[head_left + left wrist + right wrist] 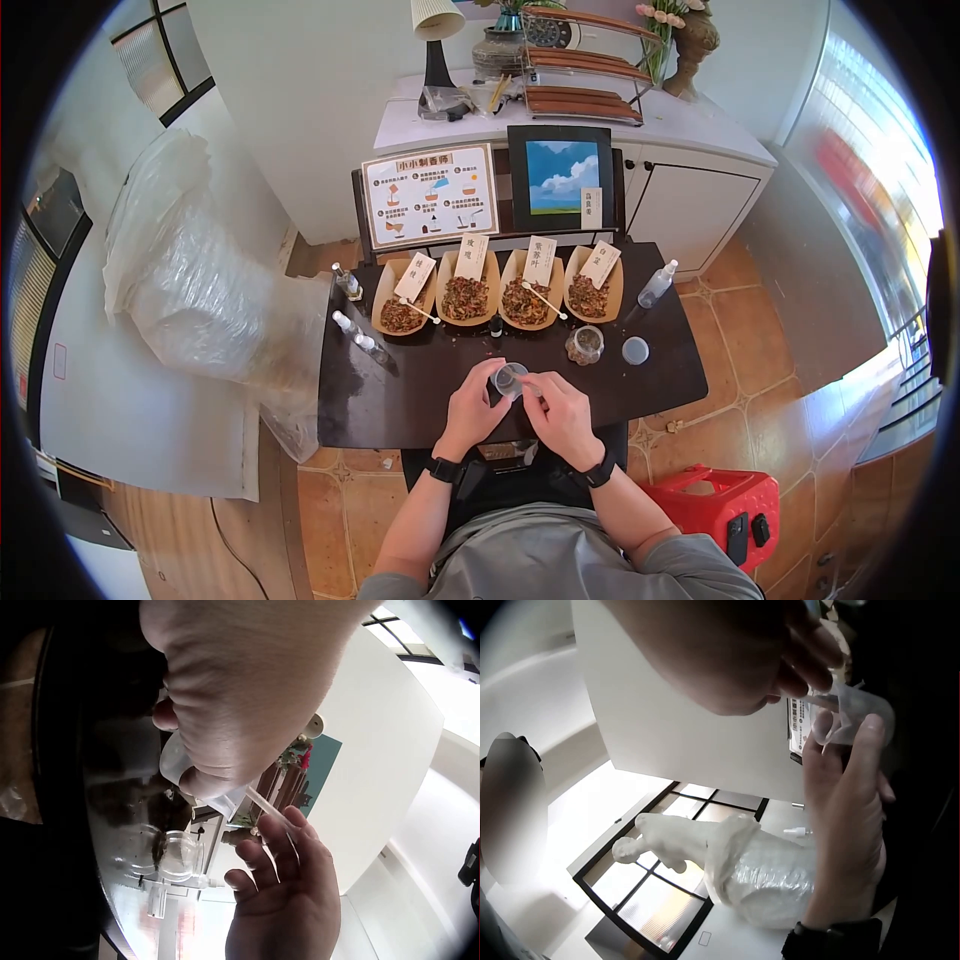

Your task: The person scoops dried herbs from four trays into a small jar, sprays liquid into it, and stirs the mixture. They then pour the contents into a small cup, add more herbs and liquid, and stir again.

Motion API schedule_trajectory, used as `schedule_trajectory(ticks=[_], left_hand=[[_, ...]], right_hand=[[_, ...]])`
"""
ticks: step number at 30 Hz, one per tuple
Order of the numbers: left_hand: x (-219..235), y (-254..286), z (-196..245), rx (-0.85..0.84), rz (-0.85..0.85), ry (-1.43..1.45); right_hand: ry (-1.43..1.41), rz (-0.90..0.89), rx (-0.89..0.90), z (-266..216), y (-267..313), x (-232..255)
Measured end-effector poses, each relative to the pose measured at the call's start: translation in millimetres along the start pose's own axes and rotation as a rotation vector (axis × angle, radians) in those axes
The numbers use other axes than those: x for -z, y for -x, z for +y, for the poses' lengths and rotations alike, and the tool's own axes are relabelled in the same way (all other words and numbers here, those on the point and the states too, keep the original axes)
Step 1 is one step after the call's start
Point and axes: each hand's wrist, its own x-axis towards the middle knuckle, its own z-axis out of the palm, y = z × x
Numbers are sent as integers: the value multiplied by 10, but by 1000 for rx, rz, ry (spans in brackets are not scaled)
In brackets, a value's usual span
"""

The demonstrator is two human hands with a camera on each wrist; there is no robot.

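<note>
Near the front edge of the dark table, my left hand (474, 408) grips a small translucent plastic cup (508, 381), thumb and fingers wrapped round its side. In the right wrist view the cup (874, 718) is tilted, its mouth toward my right hand (735, 656). A thin pale stick (266, 802) is pinched between the thumb and fingers of my right hand (296, 889). Its far end reaches the cup's mouth; the cup's contents are hidden. Just beyond the hands stand a clear jar (585, 345) with brownish bits and a round white-rimmed container (635, 350).
Several paper trays (465, 300) of dried plant bits with labelled cards line the table's far side. A small dark bottle (496, 325) stands before them. Spray bottles (657, 284) flank the trays. An instruction board (430, 195) stands behind; a red stool (715, 505) is at right.
</note>
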Motion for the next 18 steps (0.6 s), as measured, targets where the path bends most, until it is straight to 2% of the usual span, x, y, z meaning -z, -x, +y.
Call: schedule_trajectory(ticks=[6, 9, 12, 15, 18], left_hand=[[0, -9, 21, 8, -1, 0], [3, -8, 17, 8, 2, -2], [10, -6, 12, 4, 0, -8], [-3, -4, 16, 9, -4, -8], [1, -1, 10, 20, 1, -2]], right_hand=[[-91, -81, -83, -18, 3, 23], [42, 7, -24, 16, 9, 3], [-38, -54, -94, 37, 35, 14], [-20, -32, -30, 3, 18, -3], [-13, -19, -80, -2, 18, 9]])
